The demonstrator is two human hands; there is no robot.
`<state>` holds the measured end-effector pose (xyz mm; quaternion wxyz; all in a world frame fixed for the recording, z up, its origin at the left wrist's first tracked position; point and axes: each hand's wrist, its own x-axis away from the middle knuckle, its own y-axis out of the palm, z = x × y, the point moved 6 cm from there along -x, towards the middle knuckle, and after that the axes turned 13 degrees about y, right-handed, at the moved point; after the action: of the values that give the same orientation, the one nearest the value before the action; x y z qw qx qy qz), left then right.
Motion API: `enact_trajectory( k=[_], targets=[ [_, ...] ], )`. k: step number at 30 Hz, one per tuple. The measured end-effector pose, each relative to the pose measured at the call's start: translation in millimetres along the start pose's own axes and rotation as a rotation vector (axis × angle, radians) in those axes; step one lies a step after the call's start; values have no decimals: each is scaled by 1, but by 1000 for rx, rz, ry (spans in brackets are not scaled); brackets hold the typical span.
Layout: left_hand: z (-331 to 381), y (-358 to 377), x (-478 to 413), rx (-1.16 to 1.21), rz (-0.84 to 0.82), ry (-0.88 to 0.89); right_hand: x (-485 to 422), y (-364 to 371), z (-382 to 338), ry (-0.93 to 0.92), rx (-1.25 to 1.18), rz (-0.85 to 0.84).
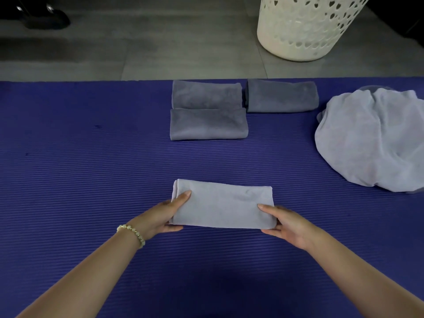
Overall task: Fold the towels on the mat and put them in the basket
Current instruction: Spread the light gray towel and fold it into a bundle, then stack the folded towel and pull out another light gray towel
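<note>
left hand: pinches the left end of the light towel, thumb flat on top and fingers tucked beneath; a slack pinch could let the layers slide apart on lifting.
light towel: folded into a strip on the mat, near the person and held at both ends; its unsupported middle may sag open.
right hand: grips the right end, thumb above and fingers curled under; how many layers they catch is hidden.
grey towels: three, folded, lying farther back on the mat.
basket: on the floor beyond the mat; its rim is cut off and its contents unseen.
loose heap: cropped at the right edge, so the number of towels is unclear.
</note>
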<state>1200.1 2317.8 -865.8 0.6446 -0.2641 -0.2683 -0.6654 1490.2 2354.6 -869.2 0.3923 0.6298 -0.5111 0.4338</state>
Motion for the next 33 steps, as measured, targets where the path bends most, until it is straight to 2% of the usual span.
enact_trajectory(
  k=[4,10,13,15,18,20,25,28,31,33],
  targets=[
    [47,-11,-7,102,71,110,12,11,-47,-89,-57,-1],
    [169,-43,-34,113,236,430,39,41,-200,-523,-21,172],
    [216,-59,-54,4,329,586,39,56,-254,-677,-65,203],
    [222,-69,-73,-70,384,608,21,60,-265,-679,-75,220],
    [194,-78,-100,-219,427,536,-20,62,-248,-531,-54,245],
    [172,-77,-110,-281,419,551,-38,60,-236,-479,-39,259],
    [165,-80,-114,-283,460,600,-44,50,-239,-516,17,261],
    [172,-75,-97,-380,542,619,-43,40,-239,-520,139,285],
    [177,-51,-65,-510,636,796,-39,16,-229,-561,268,365],
    [173,-16,-53,-561,557,915,-31,-11,-214,-597,330,434]
  ],
)
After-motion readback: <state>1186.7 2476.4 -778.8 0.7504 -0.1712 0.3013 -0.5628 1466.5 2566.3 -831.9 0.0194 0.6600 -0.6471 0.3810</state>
